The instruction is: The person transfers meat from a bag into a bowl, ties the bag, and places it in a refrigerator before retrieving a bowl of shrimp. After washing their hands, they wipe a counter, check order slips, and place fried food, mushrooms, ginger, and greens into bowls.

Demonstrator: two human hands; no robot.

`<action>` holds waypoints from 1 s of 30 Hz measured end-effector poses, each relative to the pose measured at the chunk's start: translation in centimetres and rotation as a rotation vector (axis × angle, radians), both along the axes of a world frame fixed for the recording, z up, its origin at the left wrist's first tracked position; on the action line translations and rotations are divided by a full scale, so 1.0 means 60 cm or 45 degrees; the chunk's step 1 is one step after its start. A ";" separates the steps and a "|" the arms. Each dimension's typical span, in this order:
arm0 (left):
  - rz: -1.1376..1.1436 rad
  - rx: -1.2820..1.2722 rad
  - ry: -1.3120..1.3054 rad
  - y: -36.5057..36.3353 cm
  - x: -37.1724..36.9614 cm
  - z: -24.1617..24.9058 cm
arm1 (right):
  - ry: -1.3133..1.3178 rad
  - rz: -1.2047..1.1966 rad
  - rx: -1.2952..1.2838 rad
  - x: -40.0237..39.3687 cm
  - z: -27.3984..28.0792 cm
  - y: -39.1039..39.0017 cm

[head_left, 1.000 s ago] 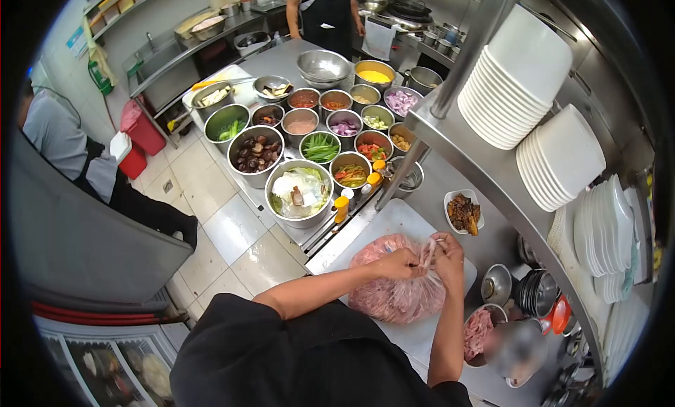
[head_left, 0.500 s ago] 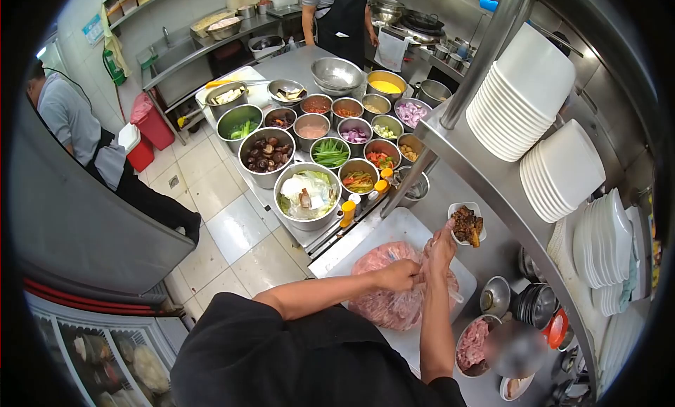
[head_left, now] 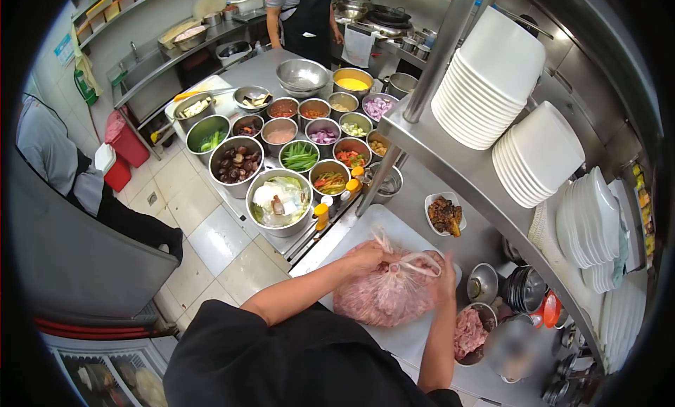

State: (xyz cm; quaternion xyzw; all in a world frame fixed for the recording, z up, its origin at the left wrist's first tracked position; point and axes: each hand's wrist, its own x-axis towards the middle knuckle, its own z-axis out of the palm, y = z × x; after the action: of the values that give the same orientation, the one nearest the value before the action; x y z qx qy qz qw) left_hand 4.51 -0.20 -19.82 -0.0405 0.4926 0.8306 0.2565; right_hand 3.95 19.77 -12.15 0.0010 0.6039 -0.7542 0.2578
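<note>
Head view: clear bag of raw meat (head_left: 383,301) at lower centre of frame, slumped on white cutting board (head_left: 376,221). Gathered neck (head_left: 395,268) up top, with a twisted plastic loop (head_left: 423,268) running right. Left hand (head_left: 370,257) pinching the plastic left of the neck, loose strand (head_left: 382,240) poking out above the fingers. Right hand (head_left: 444,279) at the far end of the loop, partly blurred; can't tell pinch from light contact. Up and right of the bag on the table (head_left: 480,247): browned food (head_left: 444,217) in a white dish (head_left: 428,211), near the right hand but apart. Lower right: metal bowl (head_left: 490,315) with loose meat (head_left: 468,332), just beside the right forearm (head_left: 441,337).

Risks, best guess: thin plastic splitting at the neck, from a hard tug. Loop slipping free, from greasy fingers. Bowl getting knocked, from an outward elbow swing. Raw juice on the browned food, from drips off the right hand.
</note>
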 end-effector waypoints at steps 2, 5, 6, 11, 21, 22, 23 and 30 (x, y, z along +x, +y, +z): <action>0.023 0.120 -0.050 -0.001 -0.007 -0.002 | -0.255 -0.434 -0.643 0.014 -0.008 -0.013; 0.048 0.179 -0.223 -0.004 -0.008 0.011 | -0.055 -0.404 -0.474 0.011 -0.097 -0.013; 0.033 0.213 -0.254 -0.006 -0.008 0.011 | -0.056 -0.407 -0.476 0.016 -0.089 -0.022; -0.023 0.347 -0.347 -0.018 -0.010 0.016 | 0.442 -0.054 0.300 0.032 -0.051 -0.034; -0.272 0.058 0.055 -0.034 -0.024 0.031 | 0.504 0.024 0.418 -0.003 -0.141 -0.018; -0.330 -0.168 0.213 -0.037 -0.028 0.042 | 0.457 0.051 0.443 0.000 -0.116 -0.023; -0.333 -0.167 0.211 -0.036 -0.033 0.044 | 0.409 0.078 0.470 0.002 -0.102 -0.024; -0.177 -0.980 0.976 0.005 -0.016 0.057 | 0.400 0.109 0.524 0.002 -0.102 -0.021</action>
State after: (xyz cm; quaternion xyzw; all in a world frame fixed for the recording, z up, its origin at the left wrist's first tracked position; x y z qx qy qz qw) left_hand 3.52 0.09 -16.42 0.2070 0.8208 0.5265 0.0796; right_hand 4.05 18.48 -18.28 -0.0891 0.7768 -0.5947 0.1869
